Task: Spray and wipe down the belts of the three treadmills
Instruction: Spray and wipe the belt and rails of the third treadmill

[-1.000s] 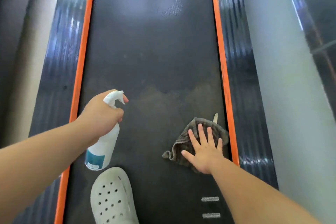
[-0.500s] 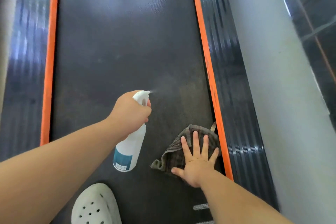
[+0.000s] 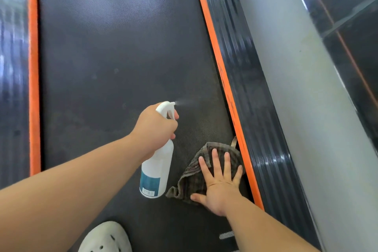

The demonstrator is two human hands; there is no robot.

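1. Fingers of the left hand [image 3: 154, 127] are curled round a smooth white plastic spray bottle [image 3: 156, 172], held over the textured dark belt [image 3: 114, 47] near its middle.
2. Crumpled checked cloth [image 3: 196, 178] is pressed down by the right hand [image 3: 218, 188], fingers spread straight, beside the belt's right edge.

A white clog [image 3: 106, 239] with round holes sits at the bottom edge, partly cut off. A left orange strip [image 3: 33, 67] and a right orange strip [image 3: 223, 80] run lengthwise. Just outside the right one lies a glossy black ribbed side rail [image 3: 251, 88], then a pale grey band [image 3: 296, 88].
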